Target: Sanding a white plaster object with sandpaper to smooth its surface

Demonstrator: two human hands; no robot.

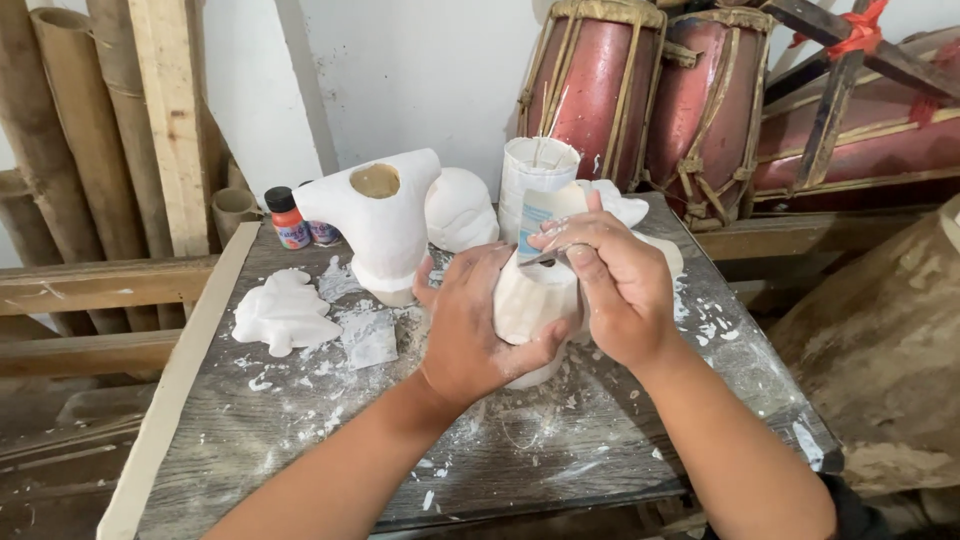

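Both forearms come in from the bottom edge, and the left hand (pixel 470 325) is wrapped around a pale cream plaster cast (pixel 530 300), fingers curled on its near side and thumb hooked under it. The right hand (pixel 620 285) is closed in a pinch on a thin metal blade (pixel 548 256), tip resting on the top of the cast, with a folded bit of sandpaper (pixel 545 215) tucked in the same fingers.

Risk-wise: the blade sits right by the left fingertips, so one slip off that smooth surface could nick them. Plaster's brittle too, so I reckon too much push could chip an edge.

It's chunky and rounded with faint vertical facets, sitting on the grey worktop (pixel 300 440) near the middle, among white crumbs (pixel 330 420). Behind it stand a white hollow mould (pixel 385 225), a flat white casting (pixel 285 312), paint bottles (pixel 290 220) and red drums (pixel 650 90).
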